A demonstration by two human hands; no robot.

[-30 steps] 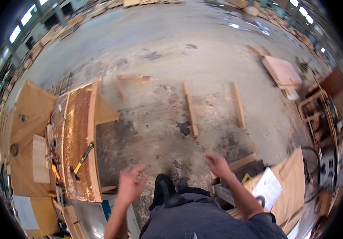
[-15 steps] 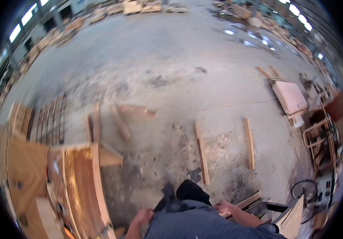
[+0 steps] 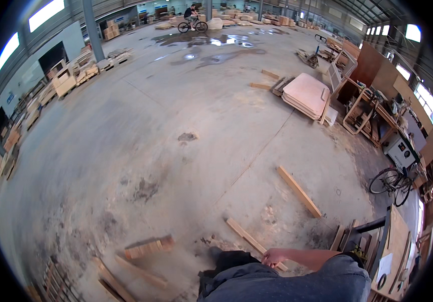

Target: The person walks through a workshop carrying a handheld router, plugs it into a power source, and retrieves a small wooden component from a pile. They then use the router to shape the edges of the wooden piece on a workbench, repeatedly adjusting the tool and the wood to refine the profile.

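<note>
While my right hand (image 3: 274,257) hangs at my front with its fingers curled, the near beam (image 3: 245,235) lies on the floor (image 3: 226,126), running forward and to the left, its closer end partly hidden by that hand. I cannot tell whether the fingers grip anything; my left hand is out of view, so I cannot tell whether my hands are apart or together. The other beam (image 3: 299,191) lies farther ahead and to the right. A second ago both hands showed, well apart, and a workbench with a hammer on it stood at my left. Now left hand and workbench are gone from view, both beams slant more, and a cyclist (image 3: 191,16) shows far off.
</note>
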